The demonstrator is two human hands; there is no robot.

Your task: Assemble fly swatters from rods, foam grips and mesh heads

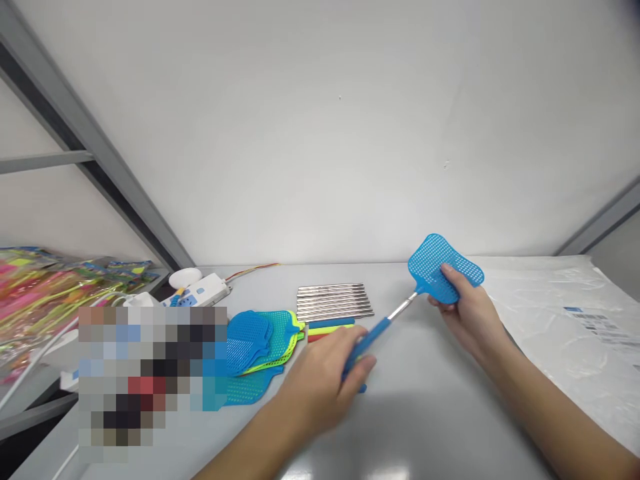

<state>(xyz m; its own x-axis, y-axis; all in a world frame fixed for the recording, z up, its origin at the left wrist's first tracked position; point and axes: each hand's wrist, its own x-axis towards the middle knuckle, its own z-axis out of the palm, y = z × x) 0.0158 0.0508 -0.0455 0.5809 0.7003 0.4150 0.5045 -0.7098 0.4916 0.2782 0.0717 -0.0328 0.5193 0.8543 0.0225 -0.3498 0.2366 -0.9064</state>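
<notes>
A grey worktop (pixel 430 413) is seen before a pale wall. In its middle part, metal rods (pixel 334 302) are laid side by side in one flat row. Just in front of them, coloured handles (pixel 330 329) are placed: blue, yellow-green and red ones. To the left, blue, teal and yellow-green mesh heads (pixel 247 340) are piled, partly overlapped. Farther left, a white power strip (pixel 203 292) is found, and near it a white round thing (pixel 185 277); by the strip, thin red and yellow wires (pixel 253 269) are stretched along the back. The right side is covered by a whitish plastic sheet (pixel 555 320), on which some print is seen. The left front area is blurred.
</notes>
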